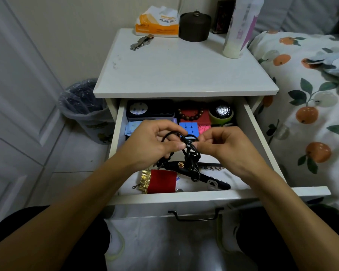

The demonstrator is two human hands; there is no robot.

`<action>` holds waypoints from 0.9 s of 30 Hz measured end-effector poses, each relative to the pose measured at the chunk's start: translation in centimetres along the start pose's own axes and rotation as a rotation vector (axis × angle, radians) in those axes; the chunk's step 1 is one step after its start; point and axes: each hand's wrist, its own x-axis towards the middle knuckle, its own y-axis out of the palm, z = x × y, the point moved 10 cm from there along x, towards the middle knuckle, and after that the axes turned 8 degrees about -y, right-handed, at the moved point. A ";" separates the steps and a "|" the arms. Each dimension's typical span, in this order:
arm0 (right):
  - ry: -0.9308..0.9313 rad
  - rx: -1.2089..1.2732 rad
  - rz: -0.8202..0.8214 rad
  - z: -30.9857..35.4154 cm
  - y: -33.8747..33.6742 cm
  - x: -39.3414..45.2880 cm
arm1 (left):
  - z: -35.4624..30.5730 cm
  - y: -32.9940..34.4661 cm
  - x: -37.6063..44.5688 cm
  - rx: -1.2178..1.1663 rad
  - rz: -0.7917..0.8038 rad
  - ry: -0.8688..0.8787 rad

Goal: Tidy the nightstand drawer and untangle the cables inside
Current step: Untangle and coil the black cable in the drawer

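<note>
Both hands work above the open drawer (256, 132) of the white nightstand (184, 71). The left hand (153, 142) and the right hand (225, 145) each pinch the tangled black cable (190, 153) between thumb and curled fingers, holding it up between them; its knotted loops hang down over a black strap (213, 178) lying in the drawer. A red pouch (161, 183) sits at the drawer's front, a blue cube (189, 129) and wooden beads (192, 114) farther back. On top stand a tissue pack (157, 24), a watch (142, 42), a dark jar (195, 26) and 1 white bottle (241, 26).
</note>
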 end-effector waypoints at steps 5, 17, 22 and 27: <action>-0.003 0.104 -0.020 0.0 -0.3 0.2 | 0.0 -0.1 0.2 -0.055 0.028 -0.002; -0.118 -0.046 -0.137 0.9 -0.4 0.0 | 1.1 0.0 0.9 -0.119 -0.072 -0.125; -0.157 -0.065 -0.213 1.5 -1.1 -0.2 | 1.0 -0.2 0.8 -0.049 -0.135 -0.119; -0.233 -0.149 -0.137 2.4 0.1 -0.2 | 1.1 -0.5 0.7 -0.033 -0.161 -0.143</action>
